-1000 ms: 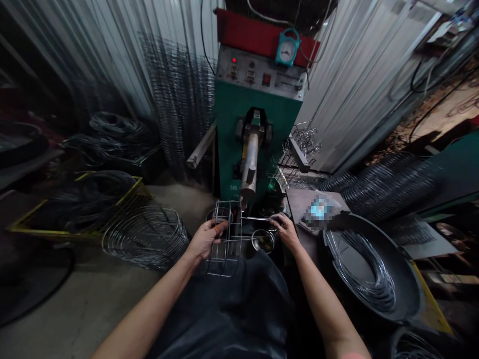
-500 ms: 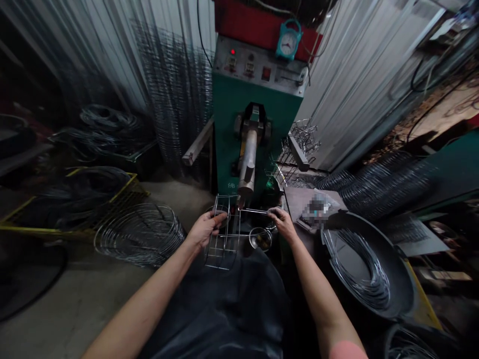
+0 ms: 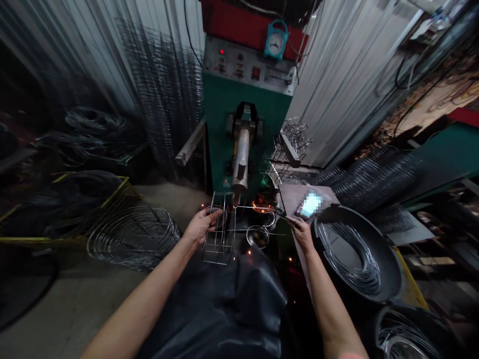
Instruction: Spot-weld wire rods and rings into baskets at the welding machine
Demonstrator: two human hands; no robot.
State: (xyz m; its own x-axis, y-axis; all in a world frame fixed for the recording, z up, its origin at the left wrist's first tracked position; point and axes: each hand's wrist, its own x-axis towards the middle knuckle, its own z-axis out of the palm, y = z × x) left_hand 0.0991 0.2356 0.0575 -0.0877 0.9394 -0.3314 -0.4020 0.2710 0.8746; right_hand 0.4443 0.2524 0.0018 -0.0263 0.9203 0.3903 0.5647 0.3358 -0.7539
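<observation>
My left hand (image 3: 202,225) is closed on the side of a small wire rack (image 3: 220,246), thumb on top, over the dark apron on my lap. The rack's upper edge stands under the tip of the metal arm (image 3: 241,162) of a green spot welder (image 3: 217,112). From that tip a thin metal rod (image 3: 247,207) runs to the right, with orange sparks around it. My right hand (image 3: 301,232) is off the rod, beside the edge of a board, fingers stretched to the left and partly hidden; I see nothing held in them.
A lit phone (image 3: 310,205) lies on the board (image 3: 286,192) at right. Beyond it is a black tub (image 3: 396,269) with coiled wire. Wire rings (image 3: 130,239) are heaped at left near a yellow crate (image 3: 127,187). A small bowl (image 3: 257,237) sits below the rod.
My right hand has let go of the rod and moved right and slightly down. Sparks have appeared and the phone screen has lit up. My left hand still holds the rack. The view has shifted slightly.
</observation>
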